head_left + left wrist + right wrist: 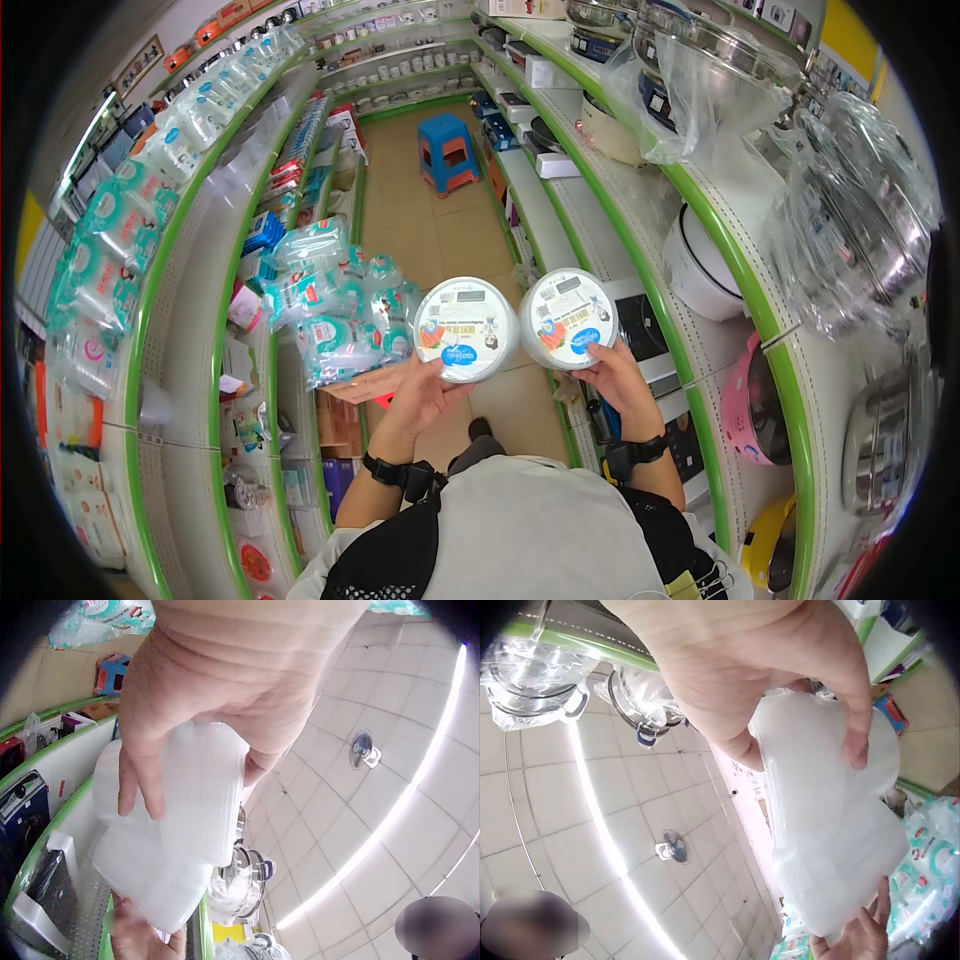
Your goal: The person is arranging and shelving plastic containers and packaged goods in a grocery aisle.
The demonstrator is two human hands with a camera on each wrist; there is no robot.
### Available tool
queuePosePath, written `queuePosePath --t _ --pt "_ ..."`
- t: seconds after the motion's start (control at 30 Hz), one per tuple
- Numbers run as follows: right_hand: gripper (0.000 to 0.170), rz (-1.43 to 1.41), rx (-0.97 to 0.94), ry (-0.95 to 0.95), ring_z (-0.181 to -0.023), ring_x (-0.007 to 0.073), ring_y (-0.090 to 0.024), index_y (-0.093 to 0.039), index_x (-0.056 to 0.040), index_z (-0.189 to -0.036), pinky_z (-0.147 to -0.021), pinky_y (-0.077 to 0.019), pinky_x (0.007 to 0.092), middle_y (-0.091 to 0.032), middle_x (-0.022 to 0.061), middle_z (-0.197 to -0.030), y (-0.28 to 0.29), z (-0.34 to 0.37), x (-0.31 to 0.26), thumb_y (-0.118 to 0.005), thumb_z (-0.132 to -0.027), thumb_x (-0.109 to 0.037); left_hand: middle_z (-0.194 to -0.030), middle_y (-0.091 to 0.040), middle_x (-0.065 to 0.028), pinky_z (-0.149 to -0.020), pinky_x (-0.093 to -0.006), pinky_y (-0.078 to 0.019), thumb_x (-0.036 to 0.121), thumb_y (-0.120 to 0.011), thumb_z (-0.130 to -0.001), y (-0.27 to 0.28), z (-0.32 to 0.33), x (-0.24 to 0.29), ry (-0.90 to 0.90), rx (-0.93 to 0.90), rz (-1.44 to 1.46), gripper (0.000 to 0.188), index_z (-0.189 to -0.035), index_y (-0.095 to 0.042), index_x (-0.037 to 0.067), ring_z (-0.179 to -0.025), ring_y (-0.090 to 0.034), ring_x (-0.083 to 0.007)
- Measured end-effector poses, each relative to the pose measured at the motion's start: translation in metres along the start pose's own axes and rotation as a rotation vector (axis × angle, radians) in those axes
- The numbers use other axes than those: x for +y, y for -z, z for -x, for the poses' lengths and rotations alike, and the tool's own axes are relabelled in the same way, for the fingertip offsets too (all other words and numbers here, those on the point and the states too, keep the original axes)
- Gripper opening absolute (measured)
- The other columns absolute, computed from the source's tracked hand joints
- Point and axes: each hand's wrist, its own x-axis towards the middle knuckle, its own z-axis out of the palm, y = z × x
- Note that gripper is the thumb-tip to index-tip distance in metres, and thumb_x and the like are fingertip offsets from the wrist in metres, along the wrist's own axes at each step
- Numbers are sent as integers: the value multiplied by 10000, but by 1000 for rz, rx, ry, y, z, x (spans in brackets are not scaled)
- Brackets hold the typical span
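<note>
My left hand [430, 393] grips a pack of white plastic bowls [466, 310], thumb at the near rim of its round printed label. A matching pack of bowls [570, 300] is held by my right hand [618, 382], the thumb over its label's edge. Both packs are side by side in front of my body, labels up, rims close together. In the left wrist view, thin stacked layers show on the side of the left pack [202, 795], between thumb and fingers. The right wrist view shows fingers and thumb around the translucent right pack [810, 742].
Green-edged shelves line both sides of the aisle. Bagged plastic cups [325, 285] are piled at the left, beside the left pack. A blue stool [447, 150] stands farther along the floor. Wrapped metal pots [850, 210] and a pink pot [745, 400] fill the right shelves.
</note>
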Motion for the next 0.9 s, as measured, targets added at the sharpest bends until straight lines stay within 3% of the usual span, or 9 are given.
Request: queuePosePath --t 0.2,0.4,0.63,0.9 --pt "486 22 21 -13 -1021 195 -687 -474 -61 -1404 -850 -585 374 -655 97 -1228 23 -114 -21 -668 -967 -147 -1517 -463 -113 -978 -470 -583 151 -569 -1005 3 -99 22 -62 68 -8 718 -1592 -165 237 -1274 -610 -318" --pt "488 28 69 -26 -1009 219 -689 -480 -79 -1396 -841 -577 367 -657 100 -1217 9 -265 -48 -670 -956 -175 -1510 -465 -119 -967 -473 -587 109 -567 -1000 31 -224 75 -109 144 -73 701 -1578 -190 231 -1246 -625 -321" --pt "491 99 -57 -35 -1010 211 -687 -482 -75 -1395 -838 -576 361 -656 107 -1227 -58 -420 -97 -672 -953 -178 -1500 -485 -128 -958 -481 -595 134 -586 -987 55 -323 164 -256 203 -51 689 -1563 -223 234 -1214 -645 -360" --pt "551 343 -220 -33 -1026 169 -656 -443 -61 -1430 -819 -569 333 -635 92 -1245 -122 -597 -105 -681 -948 -181 -1526 -435 -151 -1020 -497 -548 81 -569 -996 90 -393 223 -447 398 -15 765 -1608 -136 228 -1294 -585 -336"
